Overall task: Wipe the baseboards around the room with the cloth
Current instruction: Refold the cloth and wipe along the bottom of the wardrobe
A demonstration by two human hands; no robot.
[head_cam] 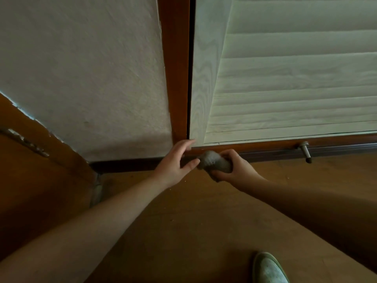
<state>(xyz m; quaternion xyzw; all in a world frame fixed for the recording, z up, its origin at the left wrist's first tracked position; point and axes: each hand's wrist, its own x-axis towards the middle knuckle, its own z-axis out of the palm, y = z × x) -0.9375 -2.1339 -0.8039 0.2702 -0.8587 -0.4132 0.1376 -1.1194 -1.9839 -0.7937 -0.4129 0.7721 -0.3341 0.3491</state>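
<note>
Two hands, right hand point(230, 167) gripping cloth point(214, 161)

Dim light here: a rough white plaster wall point(85, 74) meets a brown wooden door frame point(176, 64). Beside it stands a pale louvred wooden door point(295, 82). Below, a brown wooden floor point(193, 221) and a silver metal doorstop point(305, 151).

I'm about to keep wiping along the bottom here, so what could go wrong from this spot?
The metal doorstop sticks out from the strip below the louvered door, right in the wiping path; the right hand or the cloth could snag on it. The cloth is bunched into a ball, so it may miss the baseboard corner by the door frame.
</note>
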